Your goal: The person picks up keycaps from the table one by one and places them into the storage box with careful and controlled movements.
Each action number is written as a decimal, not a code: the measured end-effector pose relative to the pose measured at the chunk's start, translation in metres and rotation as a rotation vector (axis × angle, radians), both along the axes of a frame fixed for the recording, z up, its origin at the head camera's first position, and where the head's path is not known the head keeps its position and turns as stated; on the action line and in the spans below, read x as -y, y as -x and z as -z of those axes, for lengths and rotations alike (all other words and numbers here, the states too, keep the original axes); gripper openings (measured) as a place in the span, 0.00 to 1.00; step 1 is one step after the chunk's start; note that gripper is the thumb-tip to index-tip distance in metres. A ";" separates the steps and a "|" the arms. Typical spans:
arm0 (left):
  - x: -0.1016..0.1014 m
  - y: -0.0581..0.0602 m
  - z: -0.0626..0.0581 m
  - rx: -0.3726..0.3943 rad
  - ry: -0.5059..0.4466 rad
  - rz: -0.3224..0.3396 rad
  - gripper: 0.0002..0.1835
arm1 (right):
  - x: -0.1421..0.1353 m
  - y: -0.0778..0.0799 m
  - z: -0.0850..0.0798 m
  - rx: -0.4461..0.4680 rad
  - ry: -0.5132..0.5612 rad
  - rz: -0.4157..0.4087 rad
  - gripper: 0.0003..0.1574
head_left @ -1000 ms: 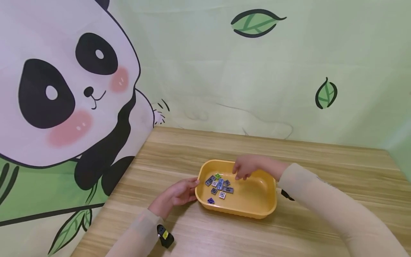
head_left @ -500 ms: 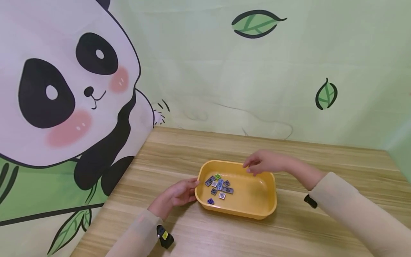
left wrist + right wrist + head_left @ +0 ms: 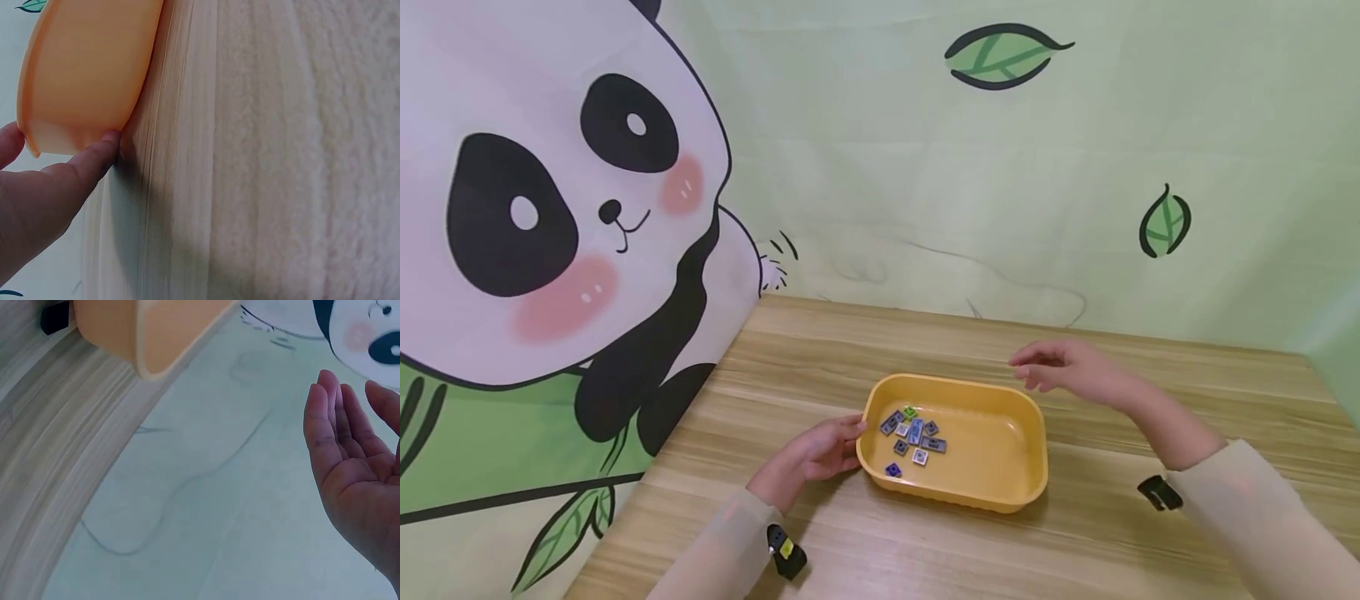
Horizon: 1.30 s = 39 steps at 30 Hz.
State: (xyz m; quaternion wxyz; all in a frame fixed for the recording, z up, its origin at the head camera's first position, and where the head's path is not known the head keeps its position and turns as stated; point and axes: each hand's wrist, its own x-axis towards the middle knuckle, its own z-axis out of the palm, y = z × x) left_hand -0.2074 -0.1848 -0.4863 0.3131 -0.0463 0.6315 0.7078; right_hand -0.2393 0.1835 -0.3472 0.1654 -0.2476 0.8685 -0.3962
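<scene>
A yellow plastic tray (image 3: 977,493) stands on the wooden table, with several small toy building pieces inside, mostly in its left half. Among them are a bright green piece (image 3: 910,412), a blue piece (image 3: 892,470), a pale square piece (image 3: 920,457) and a long grey piece (image 3: 933,444). My left hand (image 3: 820,450) holds the tray's left end; in the left wrist view its thumb is at the rim and a finger touches low on the outer wall. My right hand (image 3: 1075,371) hovers beyond the tray's far right corner, its fingers loosely bent and nothing in them.
The wooden table (image 3: 1120,533) extends around the tray. Behind it rises a pale green backdrop (image 3: 865,167) with printed leaves, and a large printed panda (image 3: 625,250) covers the left side. A black wrist device (image 3: 787,552) sits at the left sleeve.
My right hand has risen out of the tray and moved right, past its far right corner, the fingers loosening. The left hand, tray and pieces have stayed in place.
</scene>
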 end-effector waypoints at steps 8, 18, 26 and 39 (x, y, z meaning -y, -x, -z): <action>0.000 0.001 0.000 -0.003 -0.003 0.008 0.32 | -0.030 -0.003 0.013 -0.045 0.105 0.091 0.25; 0.000 0.002 -0.001 -0.014 -0.008 0.011 0.32 | -0.054 -0.007 0.044 -0.100 -0.010 0.126 0.23; 0.001 0.001 -0.001 -0.011 -0.005 0.006 0.32 | -0.058 -0.011 0.075 -0.056 -0.083 0.057 0.28; 0.000 0.001 -0.001 -0.012 -0.003 0.013 0.33 | -0.048 -0.014 0.105 -0.127 -0.068 -0.011 0.31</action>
